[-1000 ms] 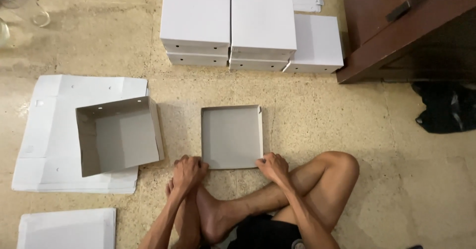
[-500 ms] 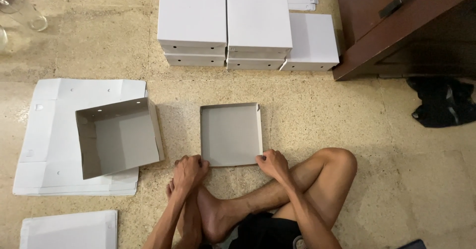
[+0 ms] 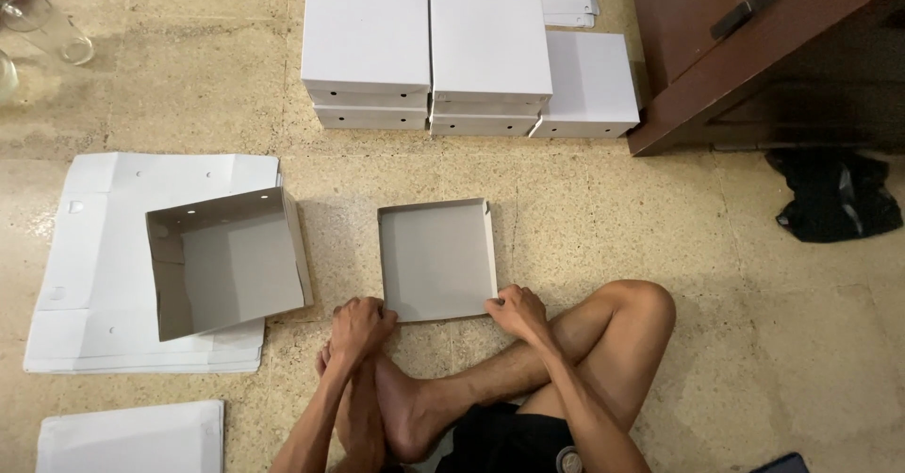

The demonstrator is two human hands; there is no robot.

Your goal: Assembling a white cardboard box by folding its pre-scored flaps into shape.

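Both hands, left hand (image 3: pixel 361 325) and right hand (image 3: pixel 514 311), fingers pinching shallow tray (image 3: pixel 436 258) near corners (half-folded); deeper box (image 3: pixel 226 264) at 9 o'clock done, flat sheets (image 3: pixel 104 247) left.

Stacked white boxes (image 3: pixel 429 54), a deep open box (image 3: pixel 226 261) on flat sheets (image 3: pixel 94 247), a wooden cabinet (image 3: pixel 754 40).

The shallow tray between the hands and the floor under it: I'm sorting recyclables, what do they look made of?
Shallow tray: seemingly thin paperboard, matt grey inside, with sharply folded walls. Floor: likely polished terrazzo or stone, beige and speckled with faint joint lines.
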